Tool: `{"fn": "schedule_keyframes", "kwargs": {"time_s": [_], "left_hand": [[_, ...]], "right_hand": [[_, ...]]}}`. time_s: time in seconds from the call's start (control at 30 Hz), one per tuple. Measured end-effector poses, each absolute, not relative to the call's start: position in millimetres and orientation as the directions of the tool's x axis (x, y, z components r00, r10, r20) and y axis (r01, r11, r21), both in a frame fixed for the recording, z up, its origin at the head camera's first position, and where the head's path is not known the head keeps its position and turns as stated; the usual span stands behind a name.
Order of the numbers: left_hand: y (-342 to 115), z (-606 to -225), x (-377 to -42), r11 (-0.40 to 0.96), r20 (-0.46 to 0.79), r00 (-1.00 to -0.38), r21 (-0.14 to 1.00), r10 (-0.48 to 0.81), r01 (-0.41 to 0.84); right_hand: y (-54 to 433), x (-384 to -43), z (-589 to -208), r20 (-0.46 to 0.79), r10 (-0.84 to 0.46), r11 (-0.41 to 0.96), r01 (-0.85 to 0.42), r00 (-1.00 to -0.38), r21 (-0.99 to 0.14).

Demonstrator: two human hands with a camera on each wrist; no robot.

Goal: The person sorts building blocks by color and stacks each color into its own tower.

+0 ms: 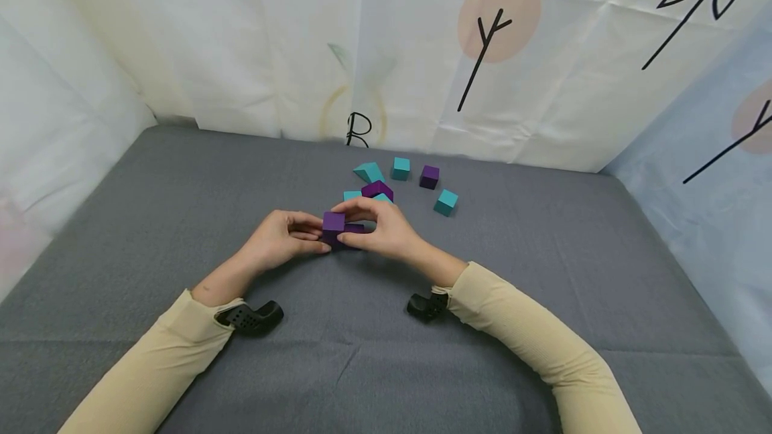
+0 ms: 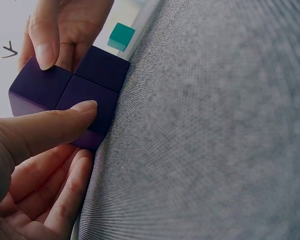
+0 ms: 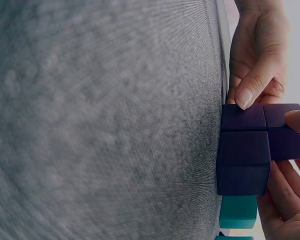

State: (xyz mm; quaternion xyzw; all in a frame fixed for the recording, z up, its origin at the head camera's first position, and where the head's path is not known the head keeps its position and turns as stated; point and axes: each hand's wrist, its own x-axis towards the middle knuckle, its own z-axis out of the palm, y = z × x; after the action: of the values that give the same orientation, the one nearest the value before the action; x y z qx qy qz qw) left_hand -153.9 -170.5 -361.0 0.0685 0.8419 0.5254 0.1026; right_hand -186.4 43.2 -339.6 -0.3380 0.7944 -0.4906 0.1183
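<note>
Three purple cubes stand together on the grey cloth in front of me, two side by side and one stacked over the left one. Holding the lower left purple cube (image 2: pixel 85 92) is my left hand (image 1: pixel 274 241), its thumb on the front face. My right hand (image 1: pixel 389 230) reaches over from the right and pinches the upper purple cube (image 1: pixel 334 221), thumb in front. Beside the lower left cube sits the lower right purple cube (image 3: pixel 242 162), beneath the right hand's arch. Fingers hide parts of the cubes' far sides.
Behind the hands lie a teal wedge (image 1: pixel 369 172), a teal cube (image 1: pixel 401 169), a purple cube (image 1: pixel 429 177) and another teal cube (image 1: pixel 446 202). A purple block (image 1: pixel 377 189) and teal pieces are partly hidden by the right hand. A printed curtain (image 1: pixel 416 86) borders the cloth-covered table (image 1: pixel 543 273).
</note>
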Motion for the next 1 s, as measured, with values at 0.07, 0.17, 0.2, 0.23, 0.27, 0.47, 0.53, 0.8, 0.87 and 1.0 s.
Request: {"fn": "schedule_keyframes", "kwargs": {"time_s": [0.07, 0.17, 0.2, 0.23, 0.27, 0.47, 0.53, 0.8, 0.87, 1.0], "left_hand": [[-171, -361, -154, 0.438, -0.101, -0.970, 0.899, 0.222, 0.007], [-171, -361, -154, 0.436, -0.100, -0.970, 0.900, 0.223, 0.007], [-171, -361, -154, 0.432, -0.101, -0.969, 0.902, 0.224, 0.006], [-171, -360, -154, 0.430, -0.102, -0.969, 0.903, 0.225, 0.005], [-171, -360, -153, 0.429, -0.103, -0.969, 0.903, 0.225, 0.004], [-171, -360, -154, 0.428, -0.109, -0.968, 0.904, 0.225, -0.002], [-171, -361, -154, 0.426, -0.108, -0.968, 0.905, 0.226, -0.002], [-171, -363, -155, 0.416, -0.080, -0.971, 0.909, 0.227, 0.022], [-171, -363, -155, 0.410, -0.075, -0.970, 0.912, 0.232, 0.028], [-171, -362, -155, 0.413, -0.103, -0.968, 0.911, 0.229, 0.001]], "right_hand": [[43, -186, -340, 0.144, -0.651, 0.287, -0.417, -0.745, -0.862], [43, -187, -340, 0.140, -0.650, 0.289, -0.414, -0.746, -0.863], [43, -187, -340, 0.139, -0.650, 0.291, -0.413, -0.747, -0.863], [43, -187, -340, 0.138, -0.651, 0.291, -0.413, -0.747, -0.863], [43, -187, -340, 0.137, -0.651, 0.291, -0.413, -0.746, -0.863], [43, -188, -340, 0.136, -0.658, 0.281, -0.410, -0.741, -0.868], [43, -189, -341, 0.135, -0.666, 0.277, -0.411, -0.734, -0.868], [49, -191, -337, 0.088, -0.695, 0.316, -0.413, -0.714, -0.855], [52, -192, -336, 0.058, -0.702, 0.330, -0.396, -0.710, -0.857], [59, -196, -331, 0.018, -0.722, 0.335, -0.373, -0.692, -0.865]]}}
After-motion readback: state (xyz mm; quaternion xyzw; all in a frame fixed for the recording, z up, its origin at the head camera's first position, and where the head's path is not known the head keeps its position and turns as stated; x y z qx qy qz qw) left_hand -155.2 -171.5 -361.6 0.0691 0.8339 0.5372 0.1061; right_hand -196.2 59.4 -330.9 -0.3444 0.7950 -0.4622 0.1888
